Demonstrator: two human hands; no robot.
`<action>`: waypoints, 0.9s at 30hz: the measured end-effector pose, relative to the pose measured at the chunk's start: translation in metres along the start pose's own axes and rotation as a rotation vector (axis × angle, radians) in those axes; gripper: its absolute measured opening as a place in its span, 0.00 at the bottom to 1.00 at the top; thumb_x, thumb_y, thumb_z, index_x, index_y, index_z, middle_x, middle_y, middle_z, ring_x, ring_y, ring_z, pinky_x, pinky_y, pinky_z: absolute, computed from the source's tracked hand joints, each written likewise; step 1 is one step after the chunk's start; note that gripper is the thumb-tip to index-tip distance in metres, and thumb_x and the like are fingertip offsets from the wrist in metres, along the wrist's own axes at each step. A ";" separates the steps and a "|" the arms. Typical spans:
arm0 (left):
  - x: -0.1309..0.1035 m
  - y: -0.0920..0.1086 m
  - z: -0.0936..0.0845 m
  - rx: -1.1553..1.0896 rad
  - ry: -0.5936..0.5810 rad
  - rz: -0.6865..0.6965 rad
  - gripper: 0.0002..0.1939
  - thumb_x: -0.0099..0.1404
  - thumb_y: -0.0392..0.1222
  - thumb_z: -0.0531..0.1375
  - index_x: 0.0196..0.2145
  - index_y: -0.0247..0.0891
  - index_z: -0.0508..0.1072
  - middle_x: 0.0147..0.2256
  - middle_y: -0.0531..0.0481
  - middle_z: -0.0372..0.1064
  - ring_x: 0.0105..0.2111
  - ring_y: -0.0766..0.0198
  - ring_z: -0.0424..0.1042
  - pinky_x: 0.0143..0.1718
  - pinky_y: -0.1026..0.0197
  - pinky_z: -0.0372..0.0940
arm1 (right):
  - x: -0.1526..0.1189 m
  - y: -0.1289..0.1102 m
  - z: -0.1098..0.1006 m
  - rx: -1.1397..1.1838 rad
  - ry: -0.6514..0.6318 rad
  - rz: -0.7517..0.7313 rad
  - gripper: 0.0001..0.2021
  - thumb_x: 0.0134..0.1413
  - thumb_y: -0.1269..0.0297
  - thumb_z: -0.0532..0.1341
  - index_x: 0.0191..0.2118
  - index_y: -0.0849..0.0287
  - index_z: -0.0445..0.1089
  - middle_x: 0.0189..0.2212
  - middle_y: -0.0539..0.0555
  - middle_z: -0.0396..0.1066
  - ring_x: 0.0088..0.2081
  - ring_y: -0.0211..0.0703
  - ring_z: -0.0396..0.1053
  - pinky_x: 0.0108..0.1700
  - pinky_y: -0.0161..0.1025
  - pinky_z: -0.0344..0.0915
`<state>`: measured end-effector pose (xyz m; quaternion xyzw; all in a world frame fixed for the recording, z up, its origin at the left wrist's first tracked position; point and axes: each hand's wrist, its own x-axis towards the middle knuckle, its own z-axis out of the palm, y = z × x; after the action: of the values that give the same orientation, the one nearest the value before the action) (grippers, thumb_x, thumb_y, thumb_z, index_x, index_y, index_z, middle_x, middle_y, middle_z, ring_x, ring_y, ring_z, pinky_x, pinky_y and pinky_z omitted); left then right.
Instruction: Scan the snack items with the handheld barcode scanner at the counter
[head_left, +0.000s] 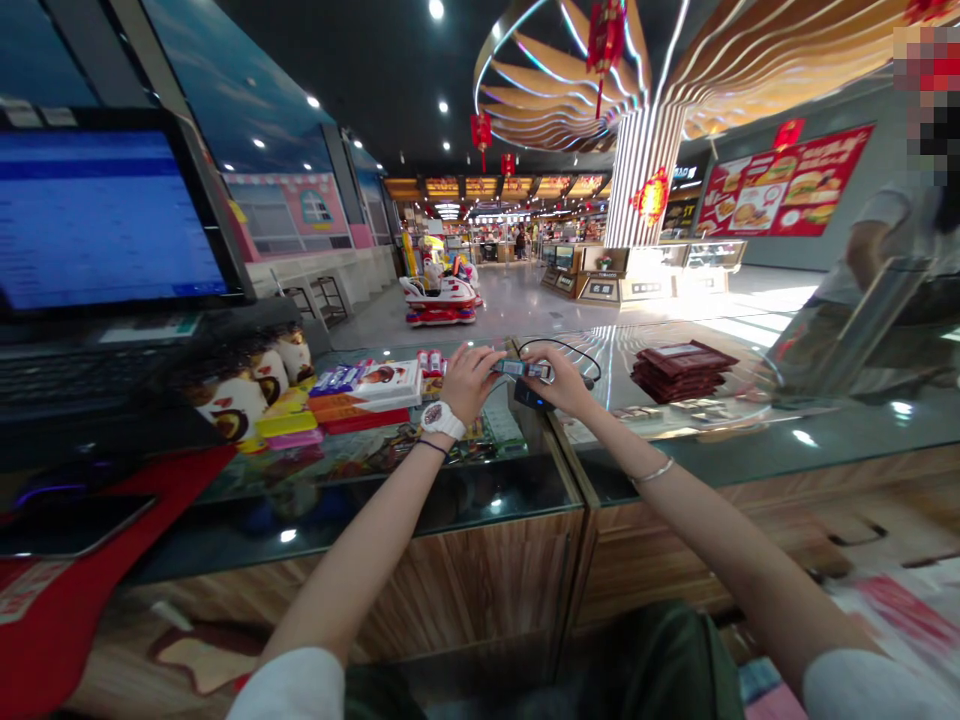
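Observation:
My left hand (469,384), with a white watch (442,420) on the wrist, grips one end of a small slim box (520,368). The other end is between the fingers of my right hand (562,380). Its label is too small to read. Just below the box, a black device (534,396) with a blue light sits over the seam of the glass counter. A thin black cable (581,350) loops behind my right hand. Left of my left hand lie stacked snack boxes (367,392), white and orange, with small purple packets on top.
Dark red packets (682,368) are piled on the glass counter (480,490) to the right. On the left stand a monitor (112,215), a keyboard (75,385) and several printed cups (259,375). A blurred person (862,260) is beyond the counter at right.

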<state>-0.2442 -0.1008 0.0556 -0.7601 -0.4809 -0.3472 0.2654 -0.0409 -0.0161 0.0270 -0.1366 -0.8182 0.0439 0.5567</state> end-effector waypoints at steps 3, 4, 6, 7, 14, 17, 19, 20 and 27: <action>-0.001 -0.001 0.000 0.024 -0.018 -0.006 0.18 0.70 0.36 0.55 0.55 0.44 0.72 0.47 0.46 0.74 0.50 0.57 0.73 0.64 0.43 0.56 | 0.000 0.000 0.000 0.024 0.044 0.061 0.23 0.50 0.62 0.65 0.54 0.55 0.65 0.50 0.58 0.73 0.51 0.52 0.71 0.54 0.52 0.68; -0.001 -0.001 0.000 0.034 -0.021 -0.005 0.18 0.70 0.36 0.55 0.55 0.44 0.72 0.47 0.46 0.73 0.49 0.57 0.73 0.65 0.43 0.56 | 0.000 0.000 -0.001 0.012 0.054 0.058 0.24 0.51 0.62 0.65 0.55 0.54 0.65 0.51 0.58 0.72 0.52 0.52 0.71 0.56 0.52 0.67; -0.001 -0.002 -0.001 0.051 -0.025 -0.005 0.18 0.70 0.36 0.56 0.56 0.45 0.72 0.47 0.46 0.73 0.49 0.57 0.73 0.65 0.42 0.55 | 0.001 0.000 -0.004 -0.030 0.059 0.030 0.20 0.53 0.63 0.63 0.53 0.53 0.67 0.50 0.57 0.73 0.52 0.52 0.70 0.57 0.52 0.66; -0.001 -0.002 -0.002 0.056 -0.027 -0.005 0.19 0.70 0.36 0.56 0.56 0.46 0.72 0.47 0.46 0.73 0.49 0.57 0.72 0.65 0.42 0.55 | 0.001 0.000 -0.005 -0.054 0.056 0.011 0.16 0.55 0.64 0.62 0.50 0.53 0.69 0.48 0.57 0.74 0.52 0.52 0.70 0.56 0.52 0.66; -0.001 -0.002 -0.001 0.049 0.020 -0.033 0.18 0.69 0.38 0.56 0.55 0.44 0.72 0.48 0.45 0.73 0.50 0.56 0.72 0.66 0.42 0.54 | 0.001 0.006 -0.004 -0.160 0.036 0.004 0.07 0.57 0.66 0.61 0.42 0.55 0.72 0.39 0.55 0.76 0.43 0.49 0.73 0.48 0.47 0.69; -0.001 0.003 -0.001 0.021 0.099 -0.096 0.16 0.69 0.40 0.57 0.54 0.41 0.72 0.51 0.42 0.72 0.53 0.54 0.70 0.67 0.42 0.52 | 0.000 0.009 -0.003 -0.198 0.088 0.043 0.04 0.57 0.64 0.62 0.38 0.55 0.72 0.35 0.54 0.75 0.40 0.49 0.73 0.44 0.45 0.69; 0.000 0.008 0.001 -0.035 0.119 -0.154 0.13 0.68 0.42 0.59 0.50 0.40 0.73 0.50 0.42 0.73 0.54 0.53 0.70 0.67 0.42 0.51 | 0.000 0.008 -0.003 -0.237 0.130 0.044 0.03 0.57 0.63 0.63 0.35 0.55 0.70 0.33 0.53 0.74 0.38 0.48 0.72 0.43 0.44 0.69; 0.001 0.012 0.003 -0.089 0.117 -0.192 0.12 0.68 0.43 0.59 0.48 0.39 0.73 0.49 0.42 0.73 0.53 0.52 0.70 0.67 0.41 0.51 | 0.000 0.007 -0.003 -0.261 0.145 0.033 0.03 0.57 0.63 0.63 0.34 0.54 0.70 0.32 0.53 0.74 0.38 0.48 0.72 0.45 0.45 0.69; 0.005 0.029 0.030 -1.024 0.031 -0.598 0.17 0.65 0.52 0.62 0.42 0.37 0.67 0.43 0.41 0.78 0.46 0.54 0.77 0.53 0.48 0.68 | -0.001 -0.009 0.002 -0.452 0.022 -0.171 0.04 0.60 0.68 0.59 0.35 0.53 0.69 0.32 0.51 0.72 0.39 0.46 0.71 0.61 0.54 0.63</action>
<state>-0.2078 -0.0879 0.0392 -0.6178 -0.4415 -0.6058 -0.2374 -0.0440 -0.0245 0.0271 -0.1884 -0.8097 -0.1889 0.5226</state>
